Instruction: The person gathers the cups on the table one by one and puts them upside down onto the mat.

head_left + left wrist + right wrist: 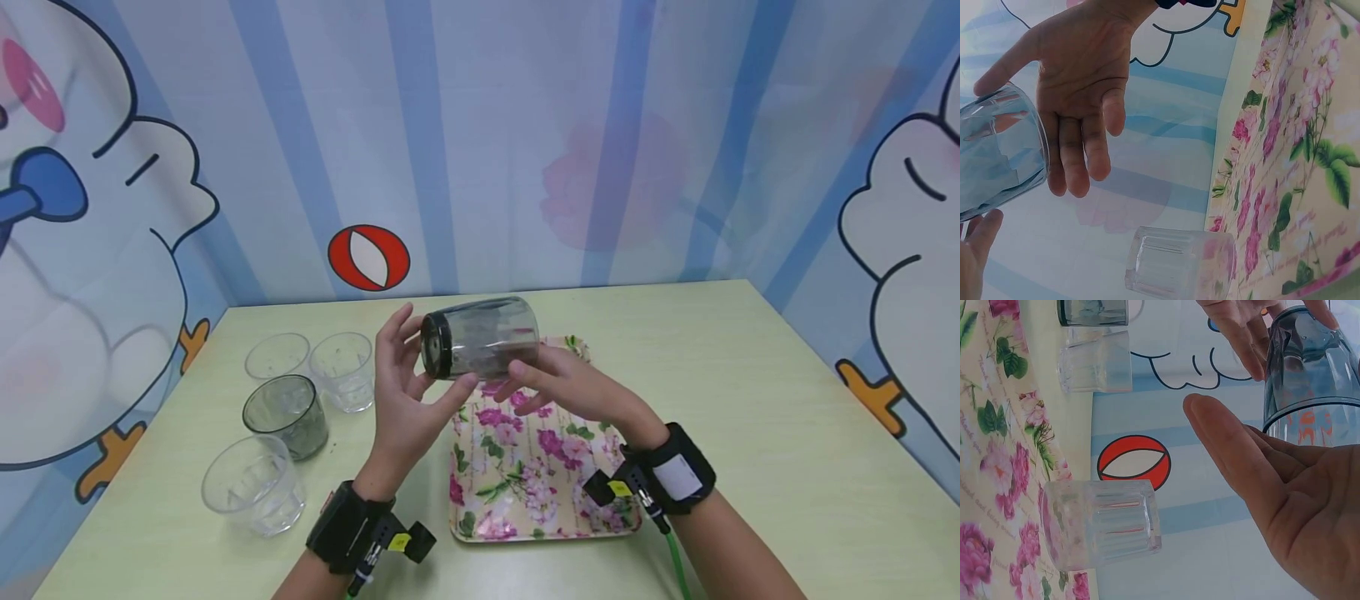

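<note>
A smoky grey drinking glass (480, 337) lies on its side in mid-air between both hands, its thick dark base to the left. My left hand (408, 396) holds it at the base, thumb below and fingers behind; in the left wrist view the other fingers stretch out past the glass. At the rim end, my right hand (573, 383) holds it with the thumb in front and fingers beneath. Under the hands is a flowered tray (517, 500). A clear glass (1107, 525) stands upside down on it, visible in both wrist views and hidden in the head view.
On the table's left stand another grey glass (300, 425) and several clear glasses, including a near one (258, 492) and a far one (348, 375). The pale table (787, 467) runs back to a printed cloth backdrop (510, 150).
</note>
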A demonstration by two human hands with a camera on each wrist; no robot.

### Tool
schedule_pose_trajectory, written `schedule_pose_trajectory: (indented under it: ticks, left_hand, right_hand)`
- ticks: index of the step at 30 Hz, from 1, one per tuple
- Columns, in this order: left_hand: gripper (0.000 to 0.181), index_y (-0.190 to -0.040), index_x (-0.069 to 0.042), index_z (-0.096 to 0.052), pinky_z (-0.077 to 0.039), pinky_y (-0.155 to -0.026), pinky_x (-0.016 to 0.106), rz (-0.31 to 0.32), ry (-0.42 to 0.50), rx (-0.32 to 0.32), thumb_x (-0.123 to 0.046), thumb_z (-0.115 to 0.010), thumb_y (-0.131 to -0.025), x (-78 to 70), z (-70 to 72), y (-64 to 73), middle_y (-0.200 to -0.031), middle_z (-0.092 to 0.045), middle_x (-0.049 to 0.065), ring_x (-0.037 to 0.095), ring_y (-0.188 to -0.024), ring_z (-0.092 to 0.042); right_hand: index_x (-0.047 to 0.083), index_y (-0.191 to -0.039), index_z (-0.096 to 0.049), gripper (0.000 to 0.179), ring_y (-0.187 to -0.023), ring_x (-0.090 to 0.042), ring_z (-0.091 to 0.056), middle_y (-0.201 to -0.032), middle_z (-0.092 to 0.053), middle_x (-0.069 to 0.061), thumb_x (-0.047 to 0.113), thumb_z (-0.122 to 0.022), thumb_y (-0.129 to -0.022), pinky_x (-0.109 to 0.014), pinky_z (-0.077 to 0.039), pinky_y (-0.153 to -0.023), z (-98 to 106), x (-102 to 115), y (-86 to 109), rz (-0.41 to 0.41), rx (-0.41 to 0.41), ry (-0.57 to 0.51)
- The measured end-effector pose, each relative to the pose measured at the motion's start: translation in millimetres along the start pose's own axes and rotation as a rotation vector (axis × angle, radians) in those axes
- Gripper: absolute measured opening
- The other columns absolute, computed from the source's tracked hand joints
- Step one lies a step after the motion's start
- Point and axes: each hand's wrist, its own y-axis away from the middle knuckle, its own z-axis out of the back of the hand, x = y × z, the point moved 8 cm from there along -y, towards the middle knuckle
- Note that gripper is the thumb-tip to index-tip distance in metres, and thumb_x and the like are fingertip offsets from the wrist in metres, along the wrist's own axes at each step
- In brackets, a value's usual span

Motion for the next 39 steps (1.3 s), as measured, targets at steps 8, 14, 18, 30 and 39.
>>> schedule_pose_trajectory:
  ticks: [8,14,18,30,39]
  left_hand:
    - [0.087,-0.147,-0.006,-0.023,-0.054,-0.095,0.023,-0.035,0.021,0.005,0.000,-0.074,-0.076,-1.3,0.1,1.1,-0.133,-0.039,-0.004,0.010,-0.122,-0.050]
    - [0.088,-0.147,-0.006,-0.023,-0.054,-0.095,0.023,-0.043,0.027,0.006,-0.001,-0.074,-0.076,-2.8,-0.3,1.1,-0.133,-0.040,-0.004,0.009,-0.121,-0.050]
    - [0.087,-0.147,-0.005,-0.023,-0.055,-0.094,0.022,-0.050,0.023,0.009,-0.002,-0.074,-0.076,-2.0,-0.1,1.7,-0.132,-0.040,-0.004,0.008,-0.121,-0.051]
    - [0.085,-0.146,-0.004,-0.024,-0.058,-0.086,0.020,-0.046,0.006,0.013,0.000,-0.072,-0.076,3.6,0.7,3.8,-0.131,-0.041,-0.002,0.007,-0.118,-0.051]
    - [0.085,-0.146,-0.003,-0.025,-0.058,-0.087,0.021,-0.043,0.007,0.017,-0.002,-0.073,-0.076,5.3,-2.0,4.2,-0.131,-0.042,0.000,0.007,-0.117,-0.051]
  right_hand:
    - [0.007,-0.147,-0.032,0.072,-0.114,-0.037,-0.061,-0.133,-0.055,-0.026,0.058,-0.037,-0.097,-0.041,-0.060,-0.085,-3.4,-3.6,0.5,-0.015,0.025,-0.007]
    - [0.006,-0.147,-0.033,0.073,-0.114,-0.037,-0.061,-0.134,-0.055,-0.025,0.059,-0.038,-0.096,-0.038,-0.060,-0.085,-3.6,-5.0,0.8,-0.018,0.038,-0.004]
    - [0.005,-0.146,-0.035,0.074,-0.118,-0.037,-0.059,-0.138,-0.052,-0.024,0.059,-0.038,-0.096,-0.038,-0.058,-0.091,-2.7,-5.6,2.1,-0.029,0.039,0.033]
    - [0.016,-0.149,-0.028,0.073,-0.133,-0.031,-0.048,-0.145,-0.046,-0.012,0.055,-0.052,-0.092,-0.048,-0.050,-0.103,13.2,1.1,6.5,-0.044,-0.127,0.267]
    - [0.018,-0.153,-0.016,0.088,-0.137,-0.031,-0.044,-0.152,-0.037,-0.011,0.056,-0.060,-0.087,-0.051,-0.044,-0.109,24.5,6.0,10.1,-0.059,-0.177,0.355]
